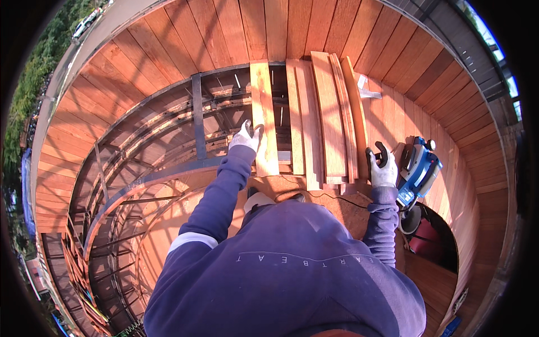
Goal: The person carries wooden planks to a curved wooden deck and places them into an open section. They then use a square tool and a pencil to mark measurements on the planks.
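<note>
My left hand (pixel 245 138), in a white glove with dark fingertips, is at the left edge of a pale plank (pixel 263 101) lying across a dark metal frame (pixel 199 112); its thumb and fingers are apart, the thumb at or very near the wood. My right hand (pixel 382 167), also gloved, is open, fingers curved and apart, just beside the right end of several loose boards (pixel 328 112) lying side by side and overlapping. Right of it lies a blue power tool (pixel 418 171), apparently a planer, near a white scrap (pixel 368 90) farther back.
A curved wall of wooden boards (pixel 213 28) surrounds me. Open metal ribs (pixel 123 180) fill the left side. A dark opening (pixel 435 241) is at the lower right, a cord (pixel 337 196) lies near my feet, and bundled thin strips (pixel 84 275) stand at lower left.
</note>
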`<state>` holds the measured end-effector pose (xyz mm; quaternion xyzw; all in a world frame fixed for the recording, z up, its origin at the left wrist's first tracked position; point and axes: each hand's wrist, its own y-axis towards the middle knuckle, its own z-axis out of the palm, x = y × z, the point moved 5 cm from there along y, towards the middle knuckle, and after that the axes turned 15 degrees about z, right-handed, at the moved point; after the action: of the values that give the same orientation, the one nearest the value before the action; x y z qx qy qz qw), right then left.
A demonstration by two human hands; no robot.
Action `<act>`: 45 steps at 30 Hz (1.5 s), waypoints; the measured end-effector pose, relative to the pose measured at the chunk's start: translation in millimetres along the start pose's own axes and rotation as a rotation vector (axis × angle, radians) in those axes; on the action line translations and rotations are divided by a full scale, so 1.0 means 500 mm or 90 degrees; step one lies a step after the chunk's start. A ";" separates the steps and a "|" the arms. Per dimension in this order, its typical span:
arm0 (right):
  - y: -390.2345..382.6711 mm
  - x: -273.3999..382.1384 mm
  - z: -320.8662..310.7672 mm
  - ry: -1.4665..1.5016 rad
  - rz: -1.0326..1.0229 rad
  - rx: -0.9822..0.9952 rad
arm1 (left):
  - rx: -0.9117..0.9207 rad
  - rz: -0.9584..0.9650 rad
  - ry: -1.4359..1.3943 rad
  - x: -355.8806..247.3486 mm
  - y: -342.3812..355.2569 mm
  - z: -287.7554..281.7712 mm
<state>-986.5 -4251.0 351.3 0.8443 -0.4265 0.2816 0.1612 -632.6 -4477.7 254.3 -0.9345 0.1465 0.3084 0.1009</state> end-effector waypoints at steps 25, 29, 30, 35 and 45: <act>0.051 -0.044 0.069 0.025 -0.088 0.182 | 0.005 0.069 0.033 -0.015 -0.004 0.006; 0.051 -0.045 0.071 0.031 -0.080 0.193 | -0.022 0.076 0.062 0.006 0.001 0.015; 0.050 -0.045 0.071 0.052 -0.068 0.207 | -0.015 0.070 0.062 0.008 0.002 0.017; 0.052 -0.051 0.076 0.052 -0.079 0.209 | -0.008 0.058 0.067 0.008 0.003 0.015; 0.056 -0.054 0.079 0.050 -0.064 0.227 | -0.024 0.071 0.010 0.009 0.000 0.013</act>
<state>-1009.0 -4270.7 304.3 0.8680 -0.3206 0.3771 0.0391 -632.7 -4477.1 246.4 -0.9289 0.1934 0.3091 0.0644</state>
